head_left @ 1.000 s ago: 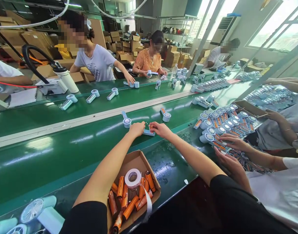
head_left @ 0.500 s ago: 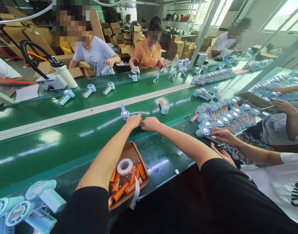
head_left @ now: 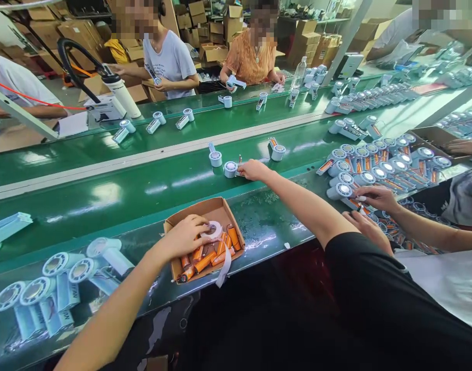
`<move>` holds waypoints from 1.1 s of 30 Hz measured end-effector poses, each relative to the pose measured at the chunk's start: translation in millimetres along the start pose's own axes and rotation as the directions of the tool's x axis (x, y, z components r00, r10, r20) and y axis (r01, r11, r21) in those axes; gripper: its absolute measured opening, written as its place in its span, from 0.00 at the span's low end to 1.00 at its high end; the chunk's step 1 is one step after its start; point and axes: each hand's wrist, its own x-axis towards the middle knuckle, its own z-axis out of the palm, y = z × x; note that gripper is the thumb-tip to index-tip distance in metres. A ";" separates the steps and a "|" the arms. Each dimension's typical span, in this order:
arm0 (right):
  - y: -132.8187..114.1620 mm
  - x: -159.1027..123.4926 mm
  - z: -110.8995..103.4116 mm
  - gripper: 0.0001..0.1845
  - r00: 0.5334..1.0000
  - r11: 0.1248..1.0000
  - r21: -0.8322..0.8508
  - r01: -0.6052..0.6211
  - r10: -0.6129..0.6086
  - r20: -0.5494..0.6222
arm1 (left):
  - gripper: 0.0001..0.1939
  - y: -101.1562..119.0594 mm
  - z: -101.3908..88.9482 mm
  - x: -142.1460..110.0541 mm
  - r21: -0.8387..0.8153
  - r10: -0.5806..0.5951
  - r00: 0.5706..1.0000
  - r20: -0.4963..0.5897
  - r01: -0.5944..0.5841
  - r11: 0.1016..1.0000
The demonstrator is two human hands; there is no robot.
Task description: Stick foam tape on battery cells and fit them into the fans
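On the green belt, my right hand [head_left: 254, 170] is closed on the handle end of a small light-blue handheld fan [head_left: 231, 169], whose round head faces up. Thin wires stick up beside my fingertips. My left hand [head_left: 187, 234] reaches over a shallow cardboard box [head_left: 216, 205], fingers apart and bent down beside a roll of white tape [head_left: 212, 231]. Orange battery cells [head_left: 205, 262] lie under the roll, and a loose tape end hangs over the box's front edge. My left palm hides the box's left part.
Two more fans [head_left: 215, 158] stand close by on the belt. Several pale-blue fans [head_left: 58, 288] lie at the lower left. At right, a co-worker's hands [head_left: 375, 198] work beside rows of fans with orange cells [head_left: 375, 165]. Other people sit across the belt.
My hands were together over the belt; my left has moved back to the box, while my right stays at the fan. The view has shifted, and the fan's head now shows.
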 end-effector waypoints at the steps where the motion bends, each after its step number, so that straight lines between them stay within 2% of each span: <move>1: 0.9 -1.7 -0.8 0.19 0.999 1.000 0.011 -0.026 0.027 -0.031 | 0.15 -1.1 5.5 -4.4 0.024 0.018 1.000 0.001 -0.018 1.000; 4: -6.4 -14.7 -3.7 0.23 0.984 0.993 0.035 -0.109 0.113 -0.141 | 0.14 1.2 11.4 -10.8 0.047 0.088 0.995 -0.044 -0.086 0.995; 6: -25.6 -33.7 -4.1 0.25 0.957 0.985 0.100 -0.144 0.164 -0.240 | 0.14 6.8 8.7 -20.4 0.070 0.106 0.980 -0.170 -0.095 0.993; 8: -58.3 -62.4 -1.5 0.25 0.947 0.942 0.328 -0.076 0.171 -0.273 | 0.14 14.4 4.2 -36.9 0.104 0.095 0.935 -0.341 -0.063 0.993; 9: -78.4 -79.8 1.0 0.24 0.964 0.869 0.496 0.000 0.132 -0.230 | 0.14 18.4 2.1 -46.3 0.126 0.100 0.903 -0.418 -0.052 0.991; 10: -99.7 -98.1 4.1 0.25 0.991 0.755 0.651 0.077 0.010 -0.130 | 0.14 22.1 0.3 -55.6 0.151 0.117 0.871 -0.478 -0.050 0.987; 11: -120.8 -116.4 7.5 0.27 0.986 0.625 0.772 0.115 -0.167 -0.011 | 0.13 25.2 -1.1 -64.1 0.179 0.142 0.842 -0.520 -0.055 0.982; 13: -157.8 -148.3 14.1 0.27 0.885 0.425 0.900 0.099 -0.451 0.116 | 0.14 28.6 -2.9 -78.2 0.237 0.193 0.802 -0.565 -0.066 0.969; 15: -182.9 -168.4 19.1 0.24 0.792 0.314 0.948 0.057 -0.592 0.148 | 0.17 28.2 -3.0 -89.7 0.267 0.188 0.787 -0.587 -0.031 0.963; 17: -194.1 -174.2 21.1 0.22 0.712 0.301 0.952 0.049 -0.680 0.178 | 0.21 25.5 -1.4 -100.6 0.281 0.147 0.789 -0.596 0.034 0.959; 18: -195.2 -172.3 20.7 0.21 0.653 0.326 0.944 0.059 -0.728 0.210 | 0.22 24.3 0.1 -106.1 0.288 0.129 0.792 -0.596 0.061 0.956; 20: -191.4 -160.8 17.7 0.19 0.481 0.382 0.918 0.108 -0.828 0.288 | 0.23 22.9 4.8 -116.1 0.293 0.102 0.803 -0.587 0.093 0.952; 21: -188.1 -152.2 15.9 0.19 0.411 0.396 0.905 0.152 -0.858 0.307 | 0.24 23.0 7.8 -120.1 0.287 0.091 0.808 -0.583 0.100 0.953; 22: -184.8 -142.3 14.4 0.19 0.397 0.408 0.888 0.212 -0.866 0.304 | 0.26 23.5 10.9 -122.9 0.277 0.074 0.809 -0.583 0.112 0.954; 23: -182.2 -131.5 13.9 0.18 0.451 0.431 0.856 0.285 -0.849 0.277 | 0.28 24.4 13.9 -124.6 0.268 0.055 0.804 -0.592 0.132 0.954; 25: -180.6 -109.4 16.7 0.16 0.652 0.527 0.731 0.434 -0.743 0.149 | 0.29 26.4 17.8 -124.3 0.273 0.034 0.771 -0.636 0.183 0.944; 26: -181.6 -99.2 19.9 0.17 0.717 0.580 0.650 0.490 -0.693 0.077 | 0.29 27.5 18.0 -122.8 0.284 0.041 0.746 -0.665 0.202 0.937; 27: -183.5 -90.0 23.9 0.19 0.737 0.616 0.578 0.535 -0.675 0.036 | 0.28 28.6 17.0 -120.7 0.294 0.054 0.717 -0.695 0.214 0.931; 30: -188.7 -71.6 34.0 0.22 0.690 0.643 0.468 0.606 -0.718 0.094 | 0.30 32.3 7.1 -113.8 0.288 0.085 0.646 -0.759 0.216 0.933; 31: -188.5 -68.8 34.9 0.21 0.716 0.674 0.467 0.573 -0.689 0.115 | 0.30 33.7 2.8 -112.0 0.284 0.093 0.644 -0.760 0.200 0.938; 33: -183.8 -68.6 31.9 0.19 0.835 0.720 0.553 0.419 -0.545 0.077 | 0.30 36.6 -4.7 -109.1 0.300 0.125 0.678 -0.724 0.148 0.942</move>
